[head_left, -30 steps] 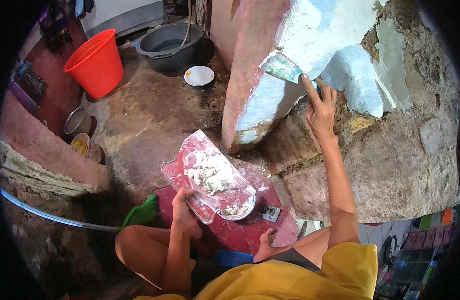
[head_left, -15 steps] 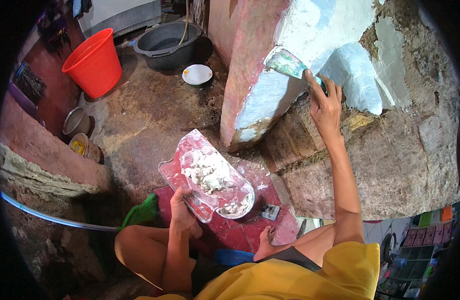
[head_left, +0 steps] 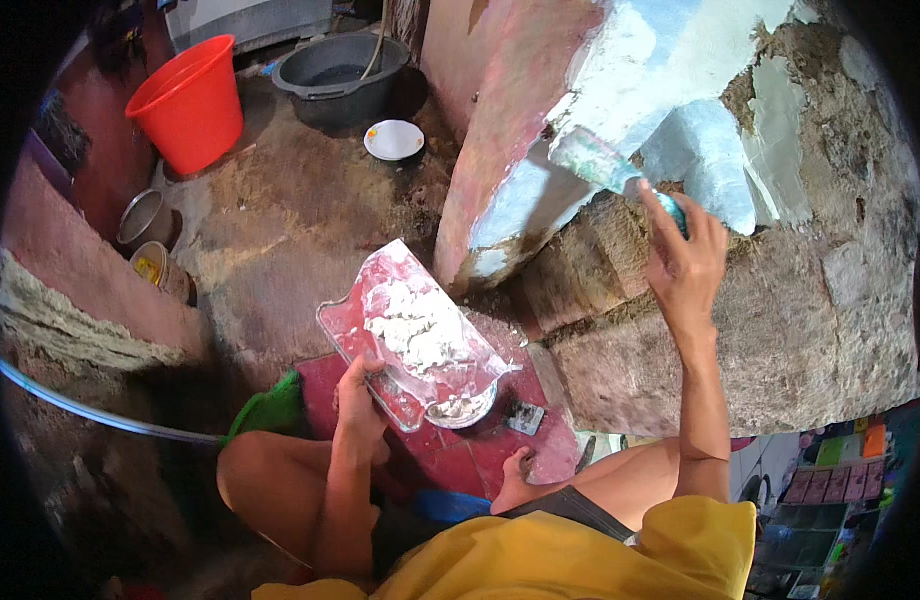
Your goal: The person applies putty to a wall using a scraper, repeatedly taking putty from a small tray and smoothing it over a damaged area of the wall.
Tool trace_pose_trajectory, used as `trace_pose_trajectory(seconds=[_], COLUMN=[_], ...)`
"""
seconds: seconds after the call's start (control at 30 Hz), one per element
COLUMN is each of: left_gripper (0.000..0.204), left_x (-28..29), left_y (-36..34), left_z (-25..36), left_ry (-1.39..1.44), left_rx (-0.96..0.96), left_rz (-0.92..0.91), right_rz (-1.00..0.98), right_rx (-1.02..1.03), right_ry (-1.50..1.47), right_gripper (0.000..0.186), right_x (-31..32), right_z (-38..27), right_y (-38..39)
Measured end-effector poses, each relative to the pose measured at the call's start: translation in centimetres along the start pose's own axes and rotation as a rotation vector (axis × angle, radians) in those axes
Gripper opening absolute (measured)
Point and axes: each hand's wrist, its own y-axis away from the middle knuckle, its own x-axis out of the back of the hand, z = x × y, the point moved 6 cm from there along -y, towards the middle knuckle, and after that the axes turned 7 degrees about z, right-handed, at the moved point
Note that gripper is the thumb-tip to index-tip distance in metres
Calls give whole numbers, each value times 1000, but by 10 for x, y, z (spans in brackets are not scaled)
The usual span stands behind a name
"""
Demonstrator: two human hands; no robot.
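Poking left from the curled right hand (head_left: 692, 265) holding it is the scraper (head_left: 602, 165); the left hand (head_left: 359, 402) grips the messy board (head_left: 344, 318).

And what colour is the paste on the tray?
The paste is white; it shows best in the head view.

Shirt (head_left: 555, 555): yellow cloth, soft folds across front. Right sleeve (head_left: 705, 530): yellow, short, hem wide. Shorts (head_left: 585, 510): dark (near black in this light), partly under shirt. Hands (head_left: 687, 265), foot (head_left: 518, 484): bare.
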Motion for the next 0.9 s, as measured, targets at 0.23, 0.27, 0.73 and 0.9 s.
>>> trace_pose_trajectory(seconds=[0.23,0.27,0.73,0.9], left_gripper=[46,45,48,49], left_x=[-12,-10,-9,-13], left_y=[0,0,4,7], left_z=[-5,-4,-1,-1], left_ry=[39,37,2,-18], left_rx=[47,38,-24,-19], left_rz=[-94,-96,-43,-38], right_rz=[-180,-224,-355,-392], right_rx=[188,217,329,378], right_ry=[92,125,250,268], right_gripper=[53,51,47,46], right_x=[43,43,28,21], right_z=[-35,-41,-49,-54], right_y=[-55,-60,-62,-54])
